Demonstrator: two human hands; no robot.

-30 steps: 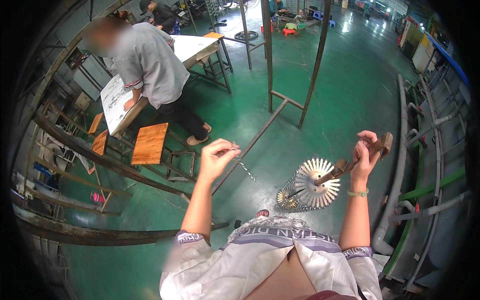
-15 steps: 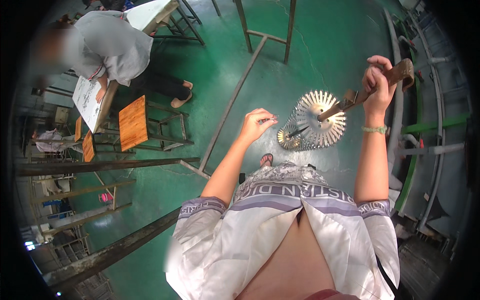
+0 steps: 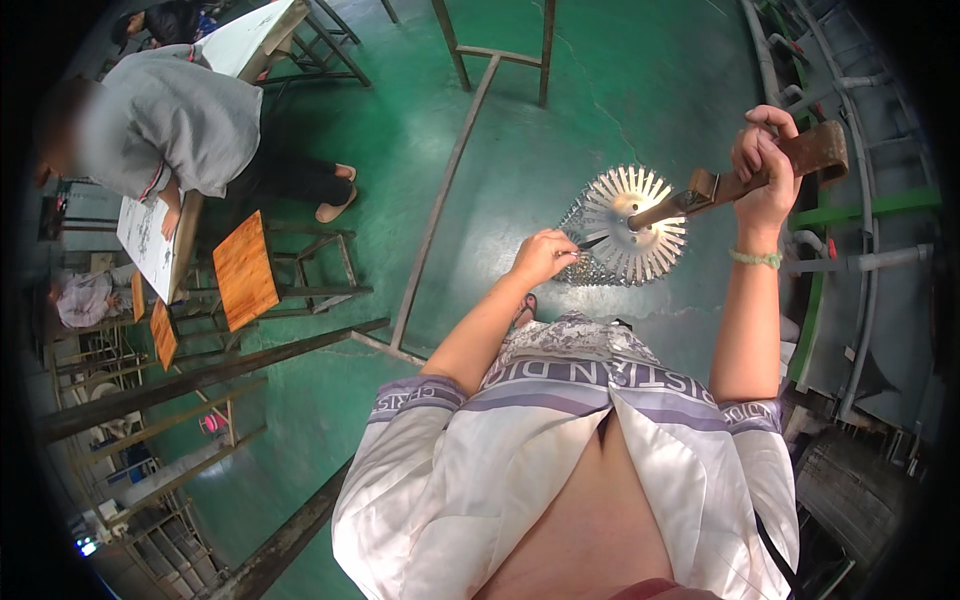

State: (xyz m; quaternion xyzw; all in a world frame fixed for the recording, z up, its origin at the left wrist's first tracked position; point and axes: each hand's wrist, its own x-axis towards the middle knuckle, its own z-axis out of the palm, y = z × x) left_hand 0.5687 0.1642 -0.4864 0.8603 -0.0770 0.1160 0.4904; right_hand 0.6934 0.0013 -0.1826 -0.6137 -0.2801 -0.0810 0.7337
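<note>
My right hand (image 3: 765, 168), with a beaded bracelet at its wrist, is closed round a brown, rusty-looking flat metal bar (image 3: 812, 158) with a bent end. From that bar a rod runs left into the centre of a large shiny disc (image 3: 652, 190) edged with radial metal strips. Shiny metal pieces (image 3: 600, 272) hang in a band round the disc's lower left. My left hand (image 3: 547, 256) is at the disc's left side, thumb and fingers pinched on a small shiny metal piece whose shape is too small to tell. It covers most of a smaller disc behind it.
At the left a person in grey (image 3: 180, 115) leans over a white-topped table (image 3: 150, 235). Wooden stools (image 3: 246, 270) stand nearby. A metal floor frame (image 3: 445, 205) lies left of my left hand. Grey and green pipes (image 3: 865, 260) run along the right side.
My left hand has moved right, from open space beside the smaller disc to its edge, still pinched. My right hand stays on the bar. The whole view has shifted slightly.
</note>
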